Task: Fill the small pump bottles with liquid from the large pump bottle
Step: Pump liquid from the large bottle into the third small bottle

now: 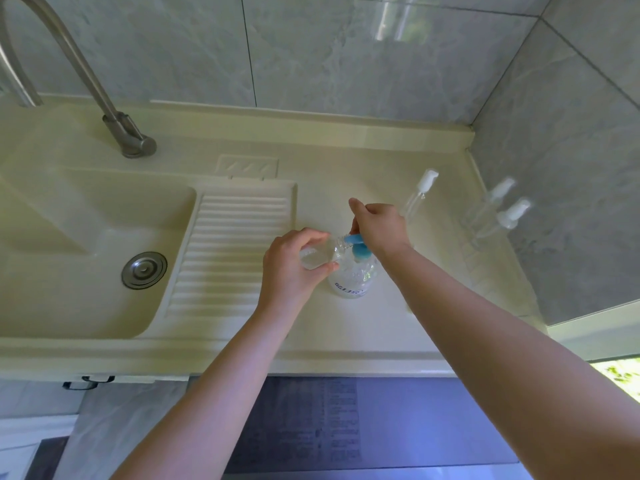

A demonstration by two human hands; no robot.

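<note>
Head view, large pump bottle [353, 278]: stands upright on the bench [346, 327], right of the ribbed drainboard [235, 251], its blue pump head [358, 245] under your right hand.
Right hand [379, 228]: fingers curled over the pump head, pressing it from above; thumb raised.
Left hand [294, 265]: fingers clamped round a small pump bottle [318, 258], tilted, its open neck touching the spout tip.
Advice: keep the neck right under the spout, press slowly and fully, and steady the small bottle so nothing spills.
Waiting: one capped small bottle [417, 195] stands just behind your right hand; two more capped bottles [502, 213] stand near the wall.
</note>
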